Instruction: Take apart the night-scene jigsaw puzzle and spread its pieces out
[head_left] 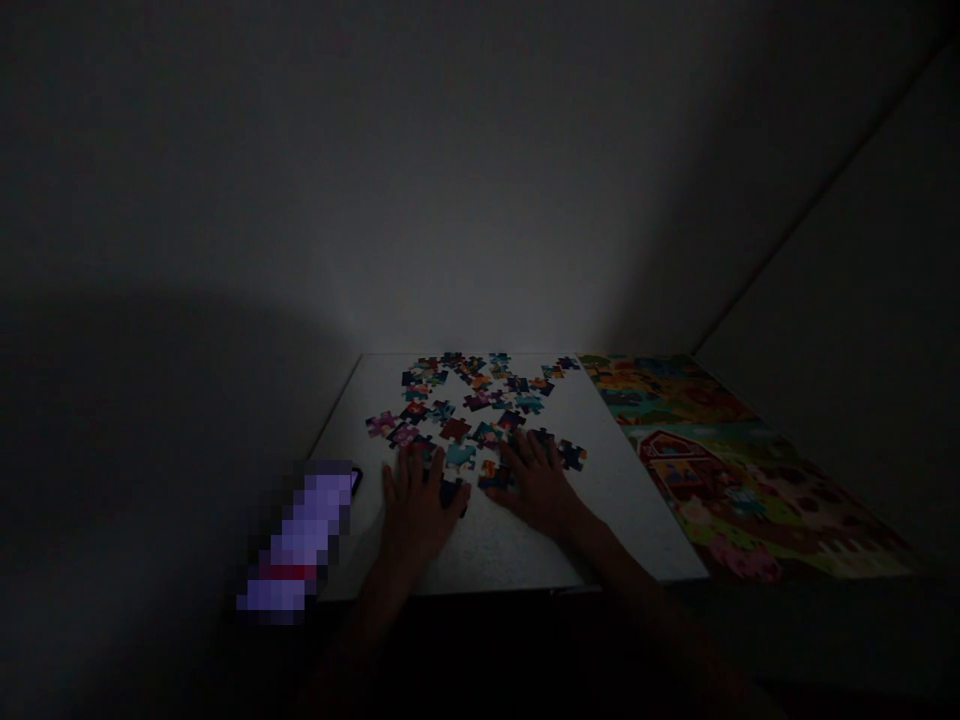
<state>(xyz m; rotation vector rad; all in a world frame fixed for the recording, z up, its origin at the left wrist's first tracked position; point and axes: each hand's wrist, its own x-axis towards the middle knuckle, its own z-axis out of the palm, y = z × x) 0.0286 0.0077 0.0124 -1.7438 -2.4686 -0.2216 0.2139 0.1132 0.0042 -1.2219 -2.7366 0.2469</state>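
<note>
Both of my hands lie flat on a white board (615, 500) in a dim room. My left hand (415, 510) rests palm down with fingers stretched out, its fingertips touching loose puzzle pieces (469, 410). My right hand (534, 482) is also flat with spread fingers, covering a few pieces at the near edge of the scatter. Several colourful pieces spread over the far half of the board. Neither hand grips a piece.
A colourful farm picture sheet (720, 470) lies to the right of the board. A lit, blurred phone-like object (304, 540) sits at the board's left near corner. Pale walls close in behind and to the right. Everything around is dark.
</note>
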